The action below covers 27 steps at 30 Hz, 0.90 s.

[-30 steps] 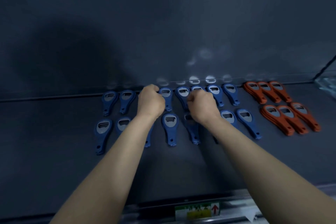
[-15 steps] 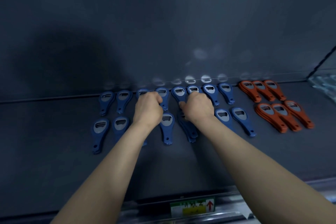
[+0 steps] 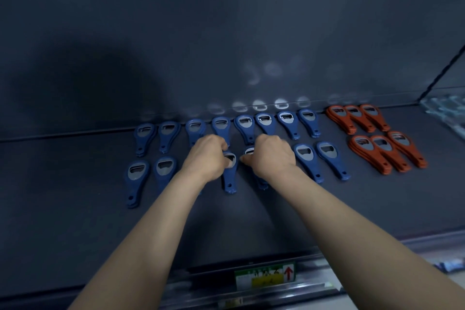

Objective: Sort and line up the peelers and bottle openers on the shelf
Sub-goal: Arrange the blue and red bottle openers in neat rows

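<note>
Checking the front row: both hands were down mid-shelf, knuckles up, fingers curled. Left hand pinched the metal head of the centre opener. Right hand pinched the head of the neighbour, handle mostly hidden under that wrist. Couldn't tell if either was lifted off the shelf.

Key geometry: those two lay between the hands, close together, contact unclear. Long axes ran front-to-back, heads toward the back wall, handles toward me. Centre opener sat just right of the left hand, so left was nearer; the neighbour was the right hand's. My read: next move needs them spread sideways to match the row gaps, axes kept parallel.

Count:
- Blue openers: eight in the back row, six seen in front, possibly a seventh beneath the left forearm.
- Orange openers: six piles, three back and three front, well right of the blues.
- Peelers: none I could identify.
</note>
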### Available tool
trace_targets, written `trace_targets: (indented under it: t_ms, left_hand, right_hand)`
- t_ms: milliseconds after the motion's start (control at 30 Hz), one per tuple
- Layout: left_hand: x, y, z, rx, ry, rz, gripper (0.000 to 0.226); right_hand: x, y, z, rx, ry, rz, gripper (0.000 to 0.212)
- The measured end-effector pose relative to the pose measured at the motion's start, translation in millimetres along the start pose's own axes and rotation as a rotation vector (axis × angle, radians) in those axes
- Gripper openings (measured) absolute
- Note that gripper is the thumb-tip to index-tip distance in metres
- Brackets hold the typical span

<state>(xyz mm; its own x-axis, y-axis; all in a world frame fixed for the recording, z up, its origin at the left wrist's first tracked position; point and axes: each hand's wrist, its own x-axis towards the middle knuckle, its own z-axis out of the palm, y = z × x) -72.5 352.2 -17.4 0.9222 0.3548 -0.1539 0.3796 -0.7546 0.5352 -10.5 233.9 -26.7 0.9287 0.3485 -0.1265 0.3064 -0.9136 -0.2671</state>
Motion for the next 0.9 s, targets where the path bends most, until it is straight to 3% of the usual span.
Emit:
trace_targets:
  t_ms: [233,467,900]
  left_hand:
    - [-1,-3,2,-0.027,0.006,-0.008,0.043]
    - [13,-11,-3,-0.104,0.247,0.033,0.030]
    - [43,-16,-9,0.090,-0.007,0.229,0.033]
  right_hand:
    - [-5,-2,2,-0.033,0.027,-0.008,0.041]
    - [13,-2,-6,0.081,0.118,0.010,0.038]
    - [39,-12,6,0.077,0.088,0.083,0.028]
